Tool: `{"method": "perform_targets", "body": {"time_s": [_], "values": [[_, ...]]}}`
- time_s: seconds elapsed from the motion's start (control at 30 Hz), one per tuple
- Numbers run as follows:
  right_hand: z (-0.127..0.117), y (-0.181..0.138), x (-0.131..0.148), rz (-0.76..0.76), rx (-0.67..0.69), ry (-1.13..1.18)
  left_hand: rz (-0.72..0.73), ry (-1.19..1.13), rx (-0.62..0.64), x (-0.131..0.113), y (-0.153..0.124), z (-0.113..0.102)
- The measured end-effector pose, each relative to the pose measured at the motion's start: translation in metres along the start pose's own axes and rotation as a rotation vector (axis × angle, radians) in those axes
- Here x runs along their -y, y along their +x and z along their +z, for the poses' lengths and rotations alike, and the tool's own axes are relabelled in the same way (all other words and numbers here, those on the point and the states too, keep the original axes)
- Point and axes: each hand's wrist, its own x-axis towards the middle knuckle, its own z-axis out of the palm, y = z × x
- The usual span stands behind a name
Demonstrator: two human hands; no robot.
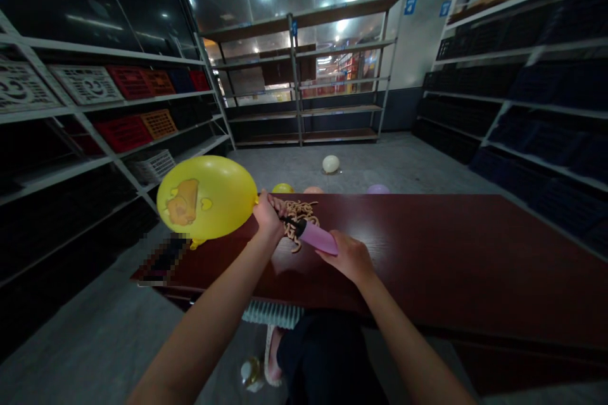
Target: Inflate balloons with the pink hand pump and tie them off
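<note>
A large inflated yellow balloon [225,193] with a printed cartoon figure and a small heart stretches out to the left above the table. My left hand [270,214] is closed round the balloon's neck, at the black tip of a hand pump. In my right hand [350,254], closed round its body, is the pink balloon pump [319,238], slanting down to the right. Behind and below the pump lies a pile of tan, curly strands [301,210] on the table. A small yellow knotted end [196,244] shows beneath the balloon; what it belongs to is partly hidden.
The dark red table [441,247] carries a blurred dark flat object [164,259] at its left corner. Beyond it, a pale balloon [331,164] and several others rest on the floor. Shelves with crates [128,133] line the left. A bottle [251,372] stands near my foot.
</note>
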Motion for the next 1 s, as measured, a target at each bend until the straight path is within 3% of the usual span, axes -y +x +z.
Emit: {"method": "perform_targets", "body": {"time_s": [0.27, 0.47, 0.8, 1.0], "values": [[0.000, -0.002, -0.002, -0.085, 0.008, 0.030, 0.067, -0.010, -0.039, -0.068, 0.013, -0.022], [0.004, -0.003, -0.005, -0.095, -0.023, 0.055, 0.091, 0.001, -0.029, -0.095, 0.015, -0.012], [0.005, -0.001, -0.006, 0.079, -0.072, 0.032, 0.193, -0.006, 0.100, -0.059, 0.017, 0.048], [0.008, 0.001, -0.008, 0.148, -0.091, 0.042, 0.142, 0.060, 0.174, 0.004, 0.000, 0.057]]}}
